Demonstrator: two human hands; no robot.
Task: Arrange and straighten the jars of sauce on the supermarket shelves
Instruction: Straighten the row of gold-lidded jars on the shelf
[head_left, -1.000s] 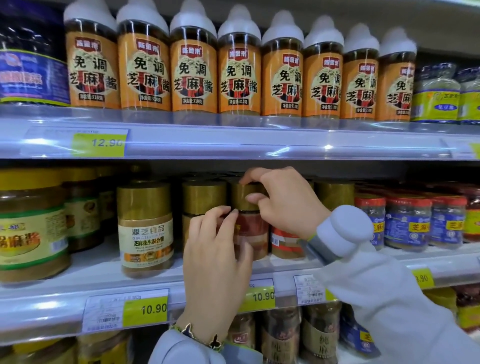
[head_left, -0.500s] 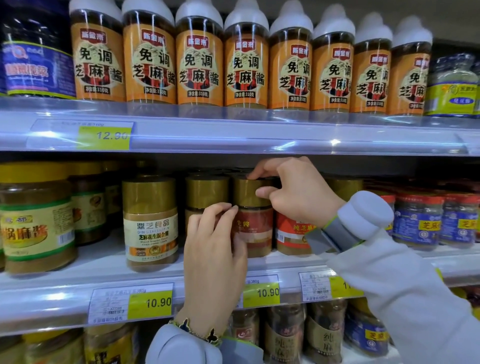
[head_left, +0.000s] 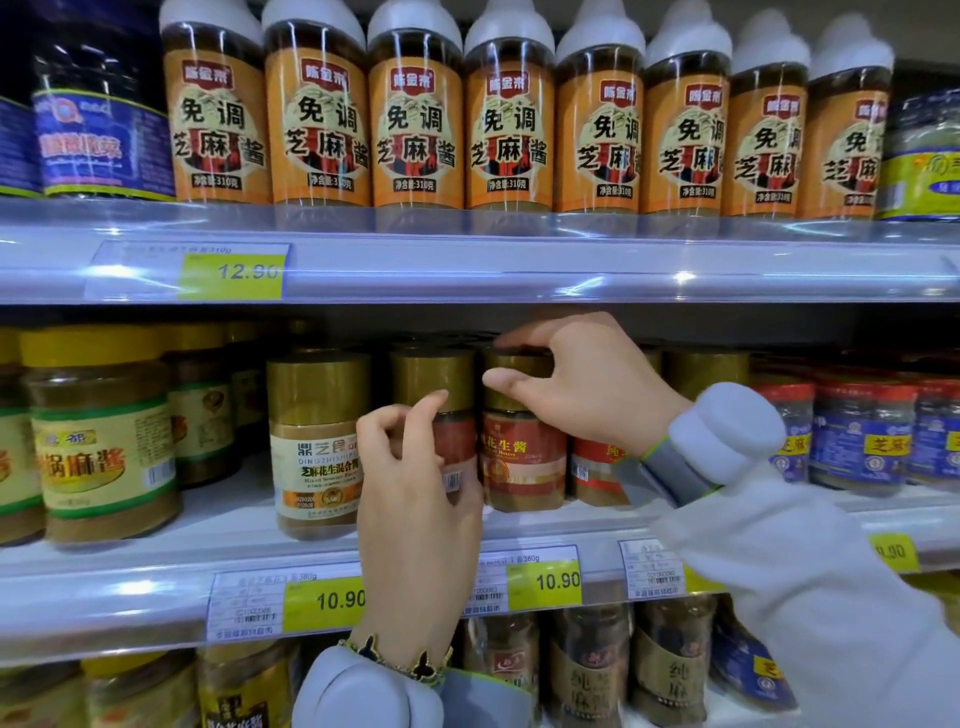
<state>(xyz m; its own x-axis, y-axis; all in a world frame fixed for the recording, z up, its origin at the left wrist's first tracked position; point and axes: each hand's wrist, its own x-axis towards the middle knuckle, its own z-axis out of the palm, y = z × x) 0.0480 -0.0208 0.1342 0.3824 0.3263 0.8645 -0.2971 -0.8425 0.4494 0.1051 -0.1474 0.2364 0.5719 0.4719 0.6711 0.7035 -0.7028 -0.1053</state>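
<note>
On the middle shelf (head_left: 156, 582), a red-labelled jar (head_left: 522, 457) is gripped at its gold lid (head_left: 511, 376) by the right hand (head_left: 587, 384), thumb in front and fingers curled over the top. The neighbouring jar (head_left: 457, 447) to its left is touched by the left hand (head_left: 415, 499), whose fingers are loosely curled against the glass; whether it is pinched cannot be told.

Both arms reach forward, the left hand (head_left: 415, 499) loosely curled, the right hand (head_left: 582, 384) pinching with thumb and fingers.
</note>
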